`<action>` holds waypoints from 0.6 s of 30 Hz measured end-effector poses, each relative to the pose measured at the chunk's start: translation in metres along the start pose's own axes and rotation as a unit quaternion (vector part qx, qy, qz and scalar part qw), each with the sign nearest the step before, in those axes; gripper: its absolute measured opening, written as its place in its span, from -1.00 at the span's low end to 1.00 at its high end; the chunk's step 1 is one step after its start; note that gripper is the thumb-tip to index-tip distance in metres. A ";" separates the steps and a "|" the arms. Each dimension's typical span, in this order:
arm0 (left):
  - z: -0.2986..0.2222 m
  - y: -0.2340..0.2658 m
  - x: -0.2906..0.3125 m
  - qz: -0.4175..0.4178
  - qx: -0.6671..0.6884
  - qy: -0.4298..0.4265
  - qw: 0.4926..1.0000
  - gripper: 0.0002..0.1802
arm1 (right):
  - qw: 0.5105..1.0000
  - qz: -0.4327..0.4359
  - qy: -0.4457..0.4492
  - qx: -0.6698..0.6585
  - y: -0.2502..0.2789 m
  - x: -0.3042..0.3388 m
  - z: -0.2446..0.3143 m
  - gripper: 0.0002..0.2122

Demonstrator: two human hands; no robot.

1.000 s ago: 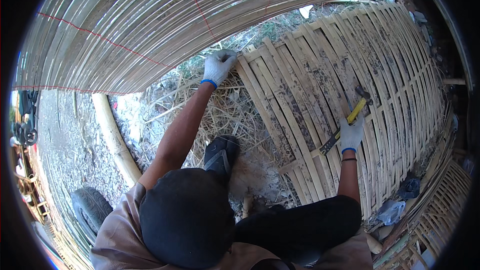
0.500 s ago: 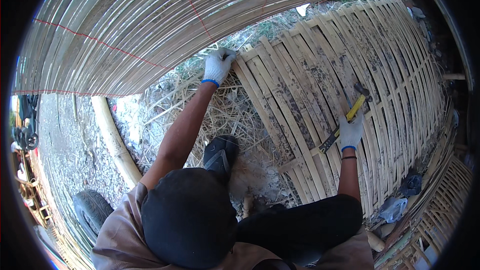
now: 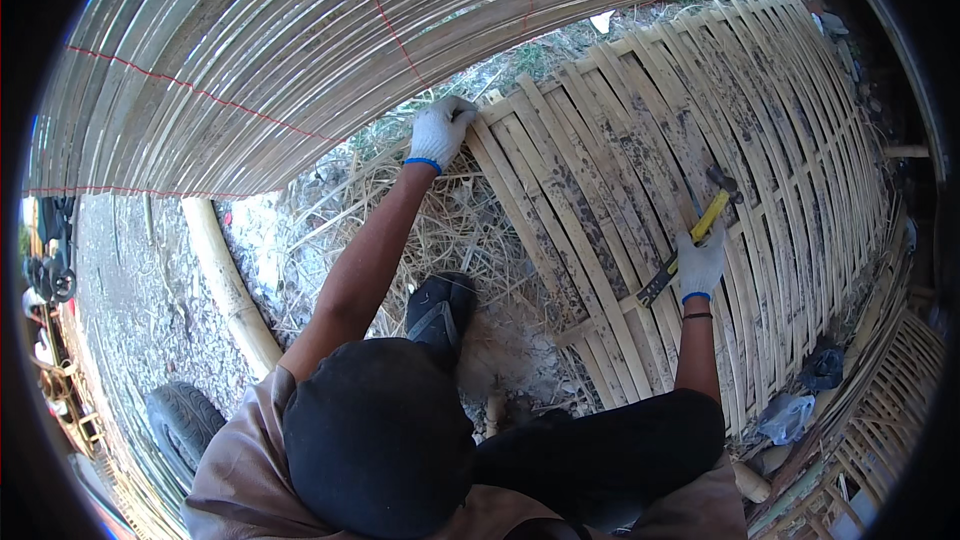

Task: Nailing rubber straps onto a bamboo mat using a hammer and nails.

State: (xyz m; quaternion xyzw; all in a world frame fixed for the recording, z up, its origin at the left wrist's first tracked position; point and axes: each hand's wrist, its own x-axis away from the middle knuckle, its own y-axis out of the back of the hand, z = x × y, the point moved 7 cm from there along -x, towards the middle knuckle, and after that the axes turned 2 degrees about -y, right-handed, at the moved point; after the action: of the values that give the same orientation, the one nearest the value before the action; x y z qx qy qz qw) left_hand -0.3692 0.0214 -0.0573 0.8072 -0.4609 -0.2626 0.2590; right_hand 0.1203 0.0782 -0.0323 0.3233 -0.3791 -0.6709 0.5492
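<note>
My right hand (image 3: 701, 264), in a white glove, is closed around the yellow-and-black handle of a hammer (image 3: 690, 236); its dark head points up and away, over the woven bamboo panel (image 3: 650, 170). My left hand (image 3: 439, 130), also gloved, is curled on the near top corner of that panel, fingers wrapped over the end of a slat, though I can't quite tell how tight the grip is. The panel lies flat on the ground ahead and to my right, its slats mottled dark. My shoe (image 3: 441, 306) rests on dry straw (image 3: 440, 230) just beside its edge. A big curved bamboo mat (image 3: 300, 50) arches above. A thick bamboo pole (image 3: 228, 285) and a tyre (image 3: 180, 420) lie to my left.
</note>
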 end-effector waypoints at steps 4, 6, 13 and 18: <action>-0.004 0.004 -0.001 0.005 -0.010 0.016 1.000 -0.79 | 1.000 0.010 -0.009 -0.008 0.000 0.000 -0.003 -0.28; -0.002 0.003 0.000 0.027 0.076 0.070 0.994 -0.81 | 1.000 0.003 -0.009 -0.001 0.002 -0.001 -0.006 -0.28; 0.002 0.006 0.008 0.001 0.017 -0.021 1.000 -0.85 | 1.000 0.001 -0.005 -0.001 0.000 0.002 0.000 -0.27; 0.000 0.003 0.007 0.004 0.016 -0.022 1.000 -0.85 | 1.000 -0.005 -0.003 -0.005 -0.001 -0.001 -0.005 -0.29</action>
State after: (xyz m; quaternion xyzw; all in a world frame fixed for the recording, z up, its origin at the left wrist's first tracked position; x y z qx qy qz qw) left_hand -0.3678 0.0137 -0.0571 0.8035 -0.4740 -0.2714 0.2367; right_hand 0.1246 0.0788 -0.0358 0.3202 -0.3754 -0.6769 0.5462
